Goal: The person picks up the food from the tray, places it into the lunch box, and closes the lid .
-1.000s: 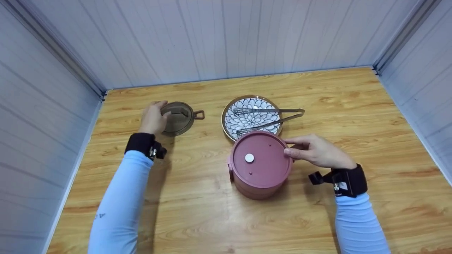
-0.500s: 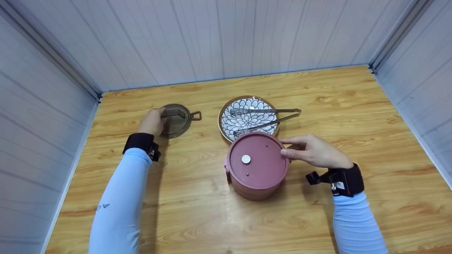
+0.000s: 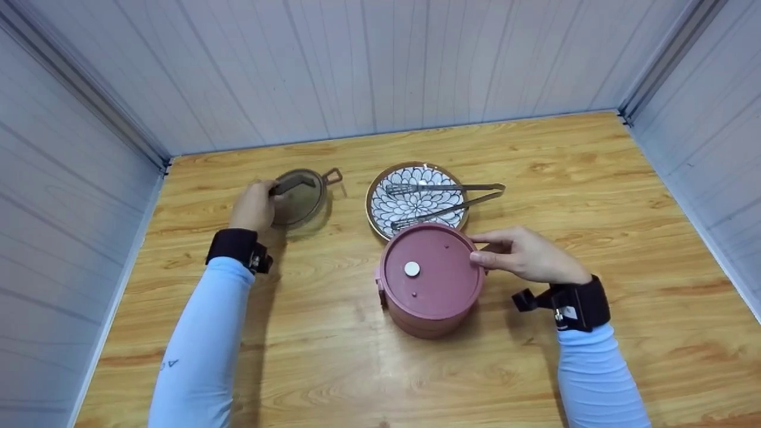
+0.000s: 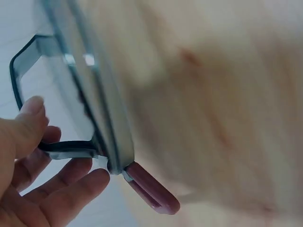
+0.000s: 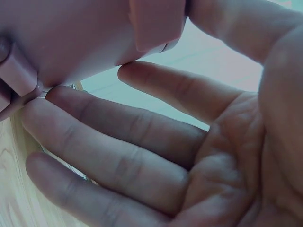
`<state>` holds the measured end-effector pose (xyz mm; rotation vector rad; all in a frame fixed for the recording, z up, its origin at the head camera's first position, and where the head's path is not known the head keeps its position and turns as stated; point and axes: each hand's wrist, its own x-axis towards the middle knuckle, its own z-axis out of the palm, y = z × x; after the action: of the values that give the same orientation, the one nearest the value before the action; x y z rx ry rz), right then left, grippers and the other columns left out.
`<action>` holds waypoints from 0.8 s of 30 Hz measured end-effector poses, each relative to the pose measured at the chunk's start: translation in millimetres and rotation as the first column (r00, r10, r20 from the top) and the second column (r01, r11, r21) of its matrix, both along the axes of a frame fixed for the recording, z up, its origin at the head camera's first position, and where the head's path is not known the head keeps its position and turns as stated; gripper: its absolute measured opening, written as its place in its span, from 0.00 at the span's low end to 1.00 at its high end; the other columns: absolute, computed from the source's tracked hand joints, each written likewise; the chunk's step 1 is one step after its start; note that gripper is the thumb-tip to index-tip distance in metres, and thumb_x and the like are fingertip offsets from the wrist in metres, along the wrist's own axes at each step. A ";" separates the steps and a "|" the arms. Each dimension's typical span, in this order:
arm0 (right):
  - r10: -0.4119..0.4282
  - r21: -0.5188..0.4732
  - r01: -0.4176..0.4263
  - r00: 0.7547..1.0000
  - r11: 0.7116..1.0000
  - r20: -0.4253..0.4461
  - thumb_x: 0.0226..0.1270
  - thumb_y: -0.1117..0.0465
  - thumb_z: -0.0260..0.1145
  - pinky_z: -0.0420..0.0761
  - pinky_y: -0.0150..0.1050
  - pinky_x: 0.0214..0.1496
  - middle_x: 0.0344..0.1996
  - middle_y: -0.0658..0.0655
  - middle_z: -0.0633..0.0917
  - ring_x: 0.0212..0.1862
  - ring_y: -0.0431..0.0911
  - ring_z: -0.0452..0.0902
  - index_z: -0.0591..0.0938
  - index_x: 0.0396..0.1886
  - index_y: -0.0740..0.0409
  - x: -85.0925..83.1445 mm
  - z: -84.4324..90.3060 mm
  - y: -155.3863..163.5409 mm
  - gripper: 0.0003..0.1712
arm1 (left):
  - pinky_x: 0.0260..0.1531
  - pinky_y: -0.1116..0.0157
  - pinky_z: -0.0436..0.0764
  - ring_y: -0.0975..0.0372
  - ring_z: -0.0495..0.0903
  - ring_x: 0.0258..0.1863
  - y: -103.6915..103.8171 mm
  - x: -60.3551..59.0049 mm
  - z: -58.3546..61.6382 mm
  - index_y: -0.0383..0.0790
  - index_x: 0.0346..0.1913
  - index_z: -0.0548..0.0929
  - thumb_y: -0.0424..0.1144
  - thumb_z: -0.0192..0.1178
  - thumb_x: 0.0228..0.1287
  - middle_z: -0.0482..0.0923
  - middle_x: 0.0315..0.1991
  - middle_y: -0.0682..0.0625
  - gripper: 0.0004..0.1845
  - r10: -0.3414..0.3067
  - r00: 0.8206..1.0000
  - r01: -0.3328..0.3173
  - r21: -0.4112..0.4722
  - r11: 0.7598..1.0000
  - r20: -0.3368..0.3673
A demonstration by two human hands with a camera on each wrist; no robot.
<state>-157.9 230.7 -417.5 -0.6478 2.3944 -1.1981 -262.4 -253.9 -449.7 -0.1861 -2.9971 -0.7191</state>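
Note:
A smoky see-through lid (image 3: 301,199) with a strap handle and a small loop tab stands at the left in the head view, tilted and lifted off the table. My left hand (image 3: 252,205) holds it by the handle; in the left wrist view the thumb (image 4: 31,116) and fingers lie around that handle (image 4: 71,147). A pink round canister (image 3: 431,279) with a white disc on its top stands at the middle. My right hand (image 3: 532,255) touches its right rim with the thumb. The fingers (image 5: 109,146) reach fairly straight along its side, by its clips (image 5: 158,23).
Behind the canister lies a flower-patterned plate (image 3: 380,178) with a brown rim. Metal tongs (image 3: 475,188) rest across it, their bent end past its right edge. Pale panel walls (image 3: 398,65) enclose the wooden table (image 3: 333,368) at the back and sides.
My left hand has closed its grip on the lid's handle and raised the lid, which now tilts with its tab higher. The right hand and canister keep their place.

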 end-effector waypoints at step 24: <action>-0.164 -0.113 0.138 0.951 0.984 -0.263 0.70 0.52 0.66 0.83 0.31 0.45 0.46 0.51 0.88 0.44 0.39 0.84 0.84 0.57 0.53 4.5 14.4 1.4 0.19 | 0.39 0.53 0.83 0.51 0.80 0.37 132.5 91.3 86.1 0.35 0.59 0.82 0.41 0.63 0.68 0.79 0.40 0.43 0.20 -0.317 0.844 0.300 -0.109 0.948 -0.432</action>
<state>-153.4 232.1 -403.2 -0.7082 2.6695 -1.3689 -171.1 -121.4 -363.7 -0.7442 -2.5596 -0.5453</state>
